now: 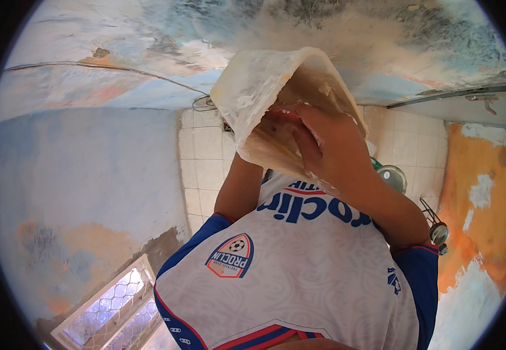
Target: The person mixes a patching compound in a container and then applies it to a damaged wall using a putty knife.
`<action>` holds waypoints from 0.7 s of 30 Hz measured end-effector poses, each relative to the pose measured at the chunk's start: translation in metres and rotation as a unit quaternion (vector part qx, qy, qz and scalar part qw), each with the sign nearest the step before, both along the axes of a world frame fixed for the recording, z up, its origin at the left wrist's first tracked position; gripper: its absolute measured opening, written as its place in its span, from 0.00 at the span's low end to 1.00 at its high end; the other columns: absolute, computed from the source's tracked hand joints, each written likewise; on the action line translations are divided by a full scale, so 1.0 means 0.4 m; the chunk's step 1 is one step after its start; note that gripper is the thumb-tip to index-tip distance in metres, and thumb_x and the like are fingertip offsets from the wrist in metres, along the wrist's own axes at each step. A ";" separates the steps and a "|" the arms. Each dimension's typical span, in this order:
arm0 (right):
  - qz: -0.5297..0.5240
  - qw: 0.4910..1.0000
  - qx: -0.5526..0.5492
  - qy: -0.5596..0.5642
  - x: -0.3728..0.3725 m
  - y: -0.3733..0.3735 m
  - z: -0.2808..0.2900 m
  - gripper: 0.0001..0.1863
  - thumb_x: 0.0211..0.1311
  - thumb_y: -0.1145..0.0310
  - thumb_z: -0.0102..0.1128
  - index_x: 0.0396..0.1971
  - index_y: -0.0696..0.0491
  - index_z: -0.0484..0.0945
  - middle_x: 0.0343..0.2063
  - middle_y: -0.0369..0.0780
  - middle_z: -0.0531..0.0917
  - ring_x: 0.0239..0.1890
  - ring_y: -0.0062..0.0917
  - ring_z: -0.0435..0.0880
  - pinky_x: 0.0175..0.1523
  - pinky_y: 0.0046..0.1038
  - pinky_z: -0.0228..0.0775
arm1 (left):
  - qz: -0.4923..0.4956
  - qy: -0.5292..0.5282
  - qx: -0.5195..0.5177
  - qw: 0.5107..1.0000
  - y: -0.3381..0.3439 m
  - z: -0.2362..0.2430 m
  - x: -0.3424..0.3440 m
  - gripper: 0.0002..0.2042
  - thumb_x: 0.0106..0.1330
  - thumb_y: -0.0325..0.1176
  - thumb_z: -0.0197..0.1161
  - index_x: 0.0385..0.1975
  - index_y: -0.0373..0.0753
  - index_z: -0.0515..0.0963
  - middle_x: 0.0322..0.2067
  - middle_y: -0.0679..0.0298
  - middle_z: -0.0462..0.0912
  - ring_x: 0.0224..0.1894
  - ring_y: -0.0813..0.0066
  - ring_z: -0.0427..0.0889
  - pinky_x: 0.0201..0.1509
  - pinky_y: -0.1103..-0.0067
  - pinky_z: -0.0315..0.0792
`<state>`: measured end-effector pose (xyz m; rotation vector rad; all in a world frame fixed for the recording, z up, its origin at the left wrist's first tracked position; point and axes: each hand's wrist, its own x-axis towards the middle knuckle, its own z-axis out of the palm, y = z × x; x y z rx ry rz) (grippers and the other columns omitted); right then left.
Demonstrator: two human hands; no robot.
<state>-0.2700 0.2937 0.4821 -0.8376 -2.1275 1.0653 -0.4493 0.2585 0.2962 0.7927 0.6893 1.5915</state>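
A whitish, square-sided plastic container (253,87), smeared with pale residue, is held up in front of my chest with its mouth tilted toward me. My right hand (337,137) reaches into the mouth. Its fingers are curled around something with a reddish edge (288,116), mostly hidden by the hand and too unclear to name. White paste marks the knuckles and fingers. My left forearm (240,184) rises behind the container, whose wall conceals my left hand and its fingers.
Patchy painted walls (89,175) surround a floor of pale square tiles (206,143). A thin cable (119,68) runs along one wall. To the right are a greenish round object (392,177) and a black metal frame (433,216). A window with wire mesh (110,309) is at lower left.
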 end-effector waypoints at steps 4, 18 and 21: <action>0.004 0.999 0.010 0.054 0.029 0.007 0.015 0.07 0.61 0.79 0.59 0.39 0.60 0.77 0.33 0.49 0.84 0.34 0.47 0.84 0.35 0.36 0.74 | -0.018 0.023 0.002 1.000 0.005 0.013 0.025 0.48 0.60 0.76 0.48 0.70 0.43 0.58 0.66 0.58 0.67 0.66 0.60 0.69 0.67 0.64 0.69; 0.060 0.995 0.029 -0.074 0.178 0.029 0.083 0.11 0.65 0.73 0.58 0.45 0.57 0.73 0.31 0.52 0.83 0.33 0.51 0.82 0.36 0.46 0.72 | 0.056 0.066 0.022 0.996 0.032 0.073 0.119 0.48 0.59 0.76 0.49 0.70 0.42 0.59 0.66 0.58 0.68 0.66 0.60 0.69 0.66 0.64 0.70; 0.072 0.996 -0.015 -0.044 0.204 0.044 0.078 0.12 0.64 0.72 0.59 0.46 0.58 0.74 0.32 0.52 0.83 0.35 0.51 0.82 0.38 0.44 0.72 | 0.099 0.067 0.024 0.993 0.025 0.080 0.134 0.49 0.59 0.77 0.49 0.70 0.42 0.59 0.66 0.58 0.68 0.66 0.60 0.70 0.66 0.64 0.70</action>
